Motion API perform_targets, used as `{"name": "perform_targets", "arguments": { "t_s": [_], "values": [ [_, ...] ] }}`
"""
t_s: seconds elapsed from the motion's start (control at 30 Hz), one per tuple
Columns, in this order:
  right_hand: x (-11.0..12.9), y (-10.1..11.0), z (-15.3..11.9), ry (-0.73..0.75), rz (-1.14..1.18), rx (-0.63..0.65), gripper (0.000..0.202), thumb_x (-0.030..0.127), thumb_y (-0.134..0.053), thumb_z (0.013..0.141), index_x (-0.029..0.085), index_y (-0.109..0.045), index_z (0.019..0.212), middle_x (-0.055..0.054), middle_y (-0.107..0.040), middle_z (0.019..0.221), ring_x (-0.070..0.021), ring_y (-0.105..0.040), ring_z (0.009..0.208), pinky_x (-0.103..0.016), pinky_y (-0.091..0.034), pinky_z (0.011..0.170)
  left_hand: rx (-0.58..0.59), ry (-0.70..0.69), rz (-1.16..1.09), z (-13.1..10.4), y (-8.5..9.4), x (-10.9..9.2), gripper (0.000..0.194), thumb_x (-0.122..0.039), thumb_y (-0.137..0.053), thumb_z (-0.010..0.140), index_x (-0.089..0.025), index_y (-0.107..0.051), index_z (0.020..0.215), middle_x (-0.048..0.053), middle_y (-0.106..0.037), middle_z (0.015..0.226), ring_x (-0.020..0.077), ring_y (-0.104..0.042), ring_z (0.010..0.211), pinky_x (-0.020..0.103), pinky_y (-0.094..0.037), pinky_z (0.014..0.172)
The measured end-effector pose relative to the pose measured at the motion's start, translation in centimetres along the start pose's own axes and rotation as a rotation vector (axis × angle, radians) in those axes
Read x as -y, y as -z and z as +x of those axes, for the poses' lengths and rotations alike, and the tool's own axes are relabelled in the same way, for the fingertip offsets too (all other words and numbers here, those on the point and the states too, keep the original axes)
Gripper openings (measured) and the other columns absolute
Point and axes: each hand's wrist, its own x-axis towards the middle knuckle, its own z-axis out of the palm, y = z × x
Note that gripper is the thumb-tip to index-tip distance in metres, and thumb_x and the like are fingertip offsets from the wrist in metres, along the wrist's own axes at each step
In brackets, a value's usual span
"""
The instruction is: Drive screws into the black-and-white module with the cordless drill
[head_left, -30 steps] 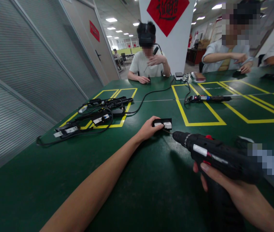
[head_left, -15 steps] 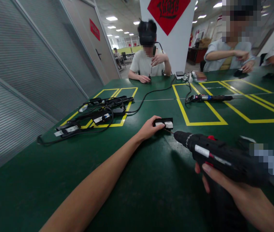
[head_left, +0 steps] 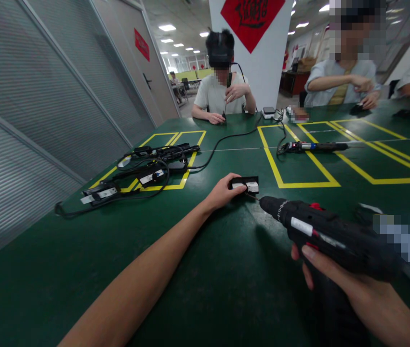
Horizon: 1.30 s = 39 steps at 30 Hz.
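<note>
My left hand (head_left: 224,191) grips a small black block (head_left: 251,180) with a white label, resting on the green table. The thumb lies across its near side. On the right, my right hand (head_left: 335,270) is wrapped round the handle of a black power drill (head_left: 316,229) with red parts. The drill points left, and its thin bit (head_left: 252,196) reaches the near side of the block, beside my left thumb. Whether the bit's tip is in the block cannot be made out.
Black devices with cables (head_left: 161,166) lie at the left on the green table (head_left: 205,270). A long tool (head_left: 316,147) lies across yellow tape beyond the drill. One person (head_left: 219,94) sits opposite, others at the right. A blurred-out item (head_left: 407,241) is at the right edge.
My hands, the block and the drill show almost no movement. The person opposite has slightly shifted a raised hand with its tool.
</note>
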Motion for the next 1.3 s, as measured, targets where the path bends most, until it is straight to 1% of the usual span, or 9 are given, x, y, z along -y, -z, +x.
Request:
{"name": "perform_targets", "arguments": {
  "t_s": [0.2, 0.33, 0.5, 0.7, 0.8, 0.93, 1.07, 1.2, 1.3],
  "values": [
    [0.04, 0.13, 0.07, -0.003, 0.010, 0.027, 0.040, 0.060, -0.054, 0.078, 0.024, -0.072, 0.076, 0.000, -0.066, 0.065, -0.0211, -0.064, 0.071, -0.033, -0.046, 0.072, -0.006, -0.001, 0.014, 0.02, 0.01, -0.22, 0.047, -0.047, -0.060, 0.075, -0.017, -0.054, 0.111, 0.005, -0.063, 0.097, 0.0171, -0.060, 0.082, 0.029, -0.047, 0.073],
    [-0.18, 0.21, 0.08, -0.009, 0.034, 0.042, 0.039, 0.059, -0.054, 0.078, 0.023, -0.070, 0.076, 0.000, -0.067, 0.066, -0.0217, -0.064, 0.076, -0.034, -0.045, 0.078, 0.000, 0.001, 0.008, 0.02, -0.02, -0.18, 0.047, -0.047, -0.060, 0.076, -0.017, -0.053, 0.111, 0.005, -0.063, 0.097, 0.0171, -0.060, 0.082, 0.029, -0.048, 0.074],
    [-0.28, 0.12, 0.01, -0.026, 0.034, 0.018, 0.039, 0.059, -0.055, 0.077, 0.023, -0.070, 0.078, 0.000, -0.066, 0.064, -0.0205, -0.064, 0.070, -0.031, -0.047, 0.069, 0.005, 0.000, 0.011, -0.01, 0.05, -0.20, 0.048, -0.047, -0.059, 0.076, -0.017, -0.053, 0.112, 0.005, -0.062, 0.098, 0.0173, -0.060, 0.083, 0.030, -0.048, 0.075],
    [-0.26, 0.09, 0.07, 0.011, 0.024, 0.012, 0.038, 0.058, -0.053, 0.078, 0.024, -0.069, 0.078, 0.000, -0.066, 0.063, -0.0203, -0.064, 0.069, -0.031, -0.048, 0.069, 0.000, 0.004, 0.016, 0.00, 0.03, -0.21, 0.047, -0.047, -0.059, 0.076, -0.017, -0.052, 0.112, 0.005, -0.062, 0.097, 0.0174, -0.060, 0.083, 0.030, -0.048, 0.074],
    [-0.32, 0.12, 0.07, -0.001, 0.016, 0.011, 0.039, 0.059, -0.052, 0.078, 0.024, -0.068, 0.075, 0.000, -0.066, 0.063, -0.0201, -0.064, 0.067, -0.032, -0.048, 0.071, -0.007, 0.006, 0.028, -0.03, -0.01, -0.26, 0.046, -0.046, -0.059, 0.076, -0.017, -0.053, 0.112, 0.005, -0.062, 0.097, 0.0172, -0.059, 0.082, 0.030, -0.047, 0.074],
    [-0.35, 0.14, 0.09, -0.014, 0.019, 0.029, 0.040, 0.060, -0.052, 0.078, 0.023, -0.068, 0.079, 0.000, -0.067, 0.064, -0.0212, -0.064, 0.069, -0.032, -0.048, 0.067, -0.007, 0.011, 0.028, -0.13, 0.04, -0.54, 0.045, -0.045, -0.059, 0.076, -0.017, -0.053, 0.111, 0.005, -0.062, 0.098, 0.0175, -0.059, 0.083, 0.030, -0.047, 0.075],
    [-0.25, 0.04, 0.08, -0.003, 0.038, 0.017, 0.038, 0.058, -0.052, 0.079, 0.023, -0.068, 0.078, 0.000, -0.067, 0.062, -0.0199, -0.065, 0.068, -0.031, -0.049, 0.069, -0.014, 0.014, 0.020, -0.15, 0.07, -0.56, 0.045, -0.045, -0.059, 0.076, -0.017, -0.054, 0.111, 0.006, -0.062, 0.099, 0.0179, -0.059, 0.085, 0.030, -0.047, 0.076],
    [-0.23, -0.09, 0.00, 0.000, 0.054, -0.020, 0.037, 0.057, -0.055, 0.077, 0.023, -0.069, 0.076, 0.000, -0.067, 0.060, -0.0198, -0.064, 0.064, -0.030, -0.049, 0.063, -0.008, 0.005, 0.018, -0.08, 0.02, -0.29, 0.046, -0.046, -0.059, 0.076, -0.017, -0.053, 0.111, 0.005, -0.063, 0.098, 0.0177, -0.059, 0.084, 0.030, -0.047, 0.076],
    [-0.27, -0.08, 0.02, 0.009, 0.059, -0.029, 0.036, 0.056, -0.057, 0.076, 0.023, -0.070, 0.074, 0.000, -0.066, 0.060, -0.0201, -0.064, 0.066, -0.030, -0.049, 0.065, -0.011, 0.001, 0.021, -0.04, -0.04, -0.23, 0.046, -0.046, -0.059, 0.076, -0.017, -0.053, 0.111, 0.005, -0.062, 0.099, 0.0177, -0.059, 0.085, 0.030, -0.047, 0.076]
  ]
}}
